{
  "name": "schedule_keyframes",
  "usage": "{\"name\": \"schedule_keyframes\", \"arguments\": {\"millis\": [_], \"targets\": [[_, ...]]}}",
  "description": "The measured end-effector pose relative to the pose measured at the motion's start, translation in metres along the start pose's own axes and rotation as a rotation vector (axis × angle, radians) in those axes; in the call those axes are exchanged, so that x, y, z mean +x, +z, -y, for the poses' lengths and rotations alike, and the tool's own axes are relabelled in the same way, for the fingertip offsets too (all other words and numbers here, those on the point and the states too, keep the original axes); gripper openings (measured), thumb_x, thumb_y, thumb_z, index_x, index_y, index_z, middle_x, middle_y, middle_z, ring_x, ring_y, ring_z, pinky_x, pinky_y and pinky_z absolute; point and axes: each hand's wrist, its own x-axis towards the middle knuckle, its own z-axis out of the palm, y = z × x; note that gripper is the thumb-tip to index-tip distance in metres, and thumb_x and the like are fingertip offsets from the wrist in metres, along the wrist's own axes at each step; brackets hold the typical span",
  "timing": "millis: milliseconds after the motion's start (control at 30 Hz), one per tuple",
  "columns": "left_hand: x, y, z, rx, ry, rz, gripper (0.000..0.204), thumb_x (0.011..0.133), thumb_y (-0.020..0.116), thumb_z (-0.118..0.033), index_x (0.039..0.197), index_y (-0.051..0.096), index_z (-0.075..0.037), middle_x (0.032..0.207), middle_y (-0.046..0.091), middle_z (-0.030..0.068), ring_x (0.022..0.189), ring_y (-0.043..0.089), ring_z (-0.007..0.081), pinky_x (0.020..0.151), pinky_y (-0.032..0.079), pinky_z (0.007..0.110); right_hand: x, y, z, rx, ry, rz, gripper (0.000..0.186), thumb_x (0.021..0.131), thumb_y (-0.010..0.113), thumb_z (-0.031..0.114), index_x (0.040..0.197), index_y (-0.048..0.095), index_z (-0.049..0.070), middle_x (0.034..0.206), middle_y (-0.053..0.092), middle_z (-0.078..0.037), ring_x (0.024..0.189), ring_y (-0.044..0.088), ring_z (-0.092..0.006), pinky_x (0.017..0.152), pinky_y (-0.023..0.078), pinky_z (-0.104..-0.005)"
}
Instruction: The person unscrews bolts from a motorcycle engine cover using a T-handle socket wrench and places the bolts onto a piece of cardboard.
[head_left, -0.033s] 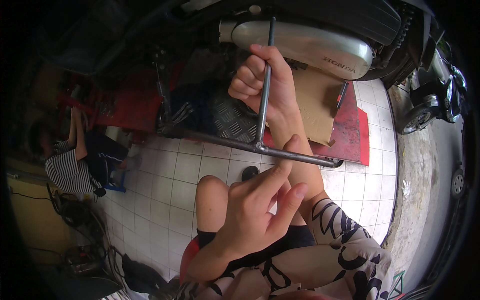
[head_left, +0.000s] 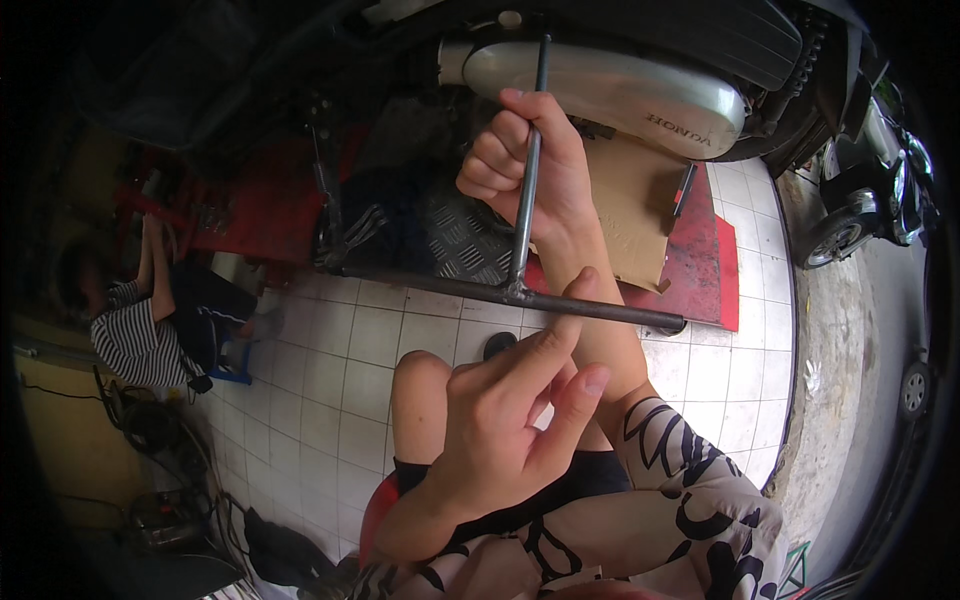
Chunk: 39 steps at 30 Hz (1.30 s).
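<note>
A dark metal T-handle wrench (head_left: 430, 281) spans the middle, its long crossbar lying sideways and its thin shaft pointing up to the motorcycle. My right hand (head_left: 530, 165) is closed round the shaft, thumb crossing over it, knuckles to the left. Below, my left hand (head_left: 510, 425) has its index finger stretched up against the crossbar, right of the joint. Its thumb stands apart, the other fingers are curled and partly hidden, and nothing shows in its grasp. The motorcycle's silver engine cover (head_left: 600, 90) lies just beyond my right hand. Where the shaft's far tip meets the machine is too dark to tell.
A cardboard sheet (head_left: 630, 205) lies on the red lift platform (head_left: 705, 265) under the motorcycle. At left, a person in a striped shirt (head_left: 150, 340) sits low by red equipment. White floor tiles (head_left: 320, 400) surround my knee. Another motorcycle (head_left: 845, 235) stands outside at right.
The crossbar has turned slightly, with its right end a little farther right. My left index finger has shifted very slightly along with it; my right hand keeps its place on the shaft.
</note>
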Motion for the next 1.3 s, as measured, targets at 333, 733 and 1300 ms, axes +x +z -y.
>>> {"name": "schedule_keyframes", "arguments": {"millis": [333, 733, 1300], "targets": [[0.002, -0.015, -0.009, 0.019, -0.046, -0.302, 0.052, 0.089, 0.062, -0.007, 0.136, 0.048, 0.009, 0.057, 0.053, -0.0009, 0.047, 0.043, 0.0012, 0.045, 0.03, 0.019, -0.003, 0.004, 0.005, -0.022, -0.018, -0.105, 0.05, 0.094, 0.047, 0.028, 0.052, 0.021, 0.017, 0.049, 0.017, 0.003, 0.047, 0.017, -0.0121, 0.048, 0.019, -0.0296], [0.007, 0.005, 0.001, 0.106, -0.024, 0.166, 0.053, 0.089, 0.067, -0.016, 0.137, 0.051, 0.001, 0.055, 0.055, -0.0018, 0.043, 0.048, 0.0063, 0.043, 0.033, 0.021, 0.001, -0.004, 0.004, 0.023, -0.09, -0.048, 0.052, 0.097, 0.041, 0.028, 0.051, 0.02, 0.016, 0.047, 0.015, 0.003, 0.045, 0.015, -0.0111, 0.046, 0.019, -0.0285], [-0.024, 0.019, 0.007, -0.107, -0.181, 0.204, 0.072, 0.09, 0.065, -0.009, 0.148, 0.025, 0.008, 0.061, 0.055, 0.0038, 0.049, 0.05, 0.008, 0.047, 0.037, 0.022, 0.004, -0.011, 0.007, -0.014, -0.13, -0.127, 0.05, 0.096, 0.042, 0.025, 0.053, 0.019, 0.017, 0.049, 0.014, 0.003, 0.046, 0.013, -0.0109, 0.046, 0.017, -0.029]]}}
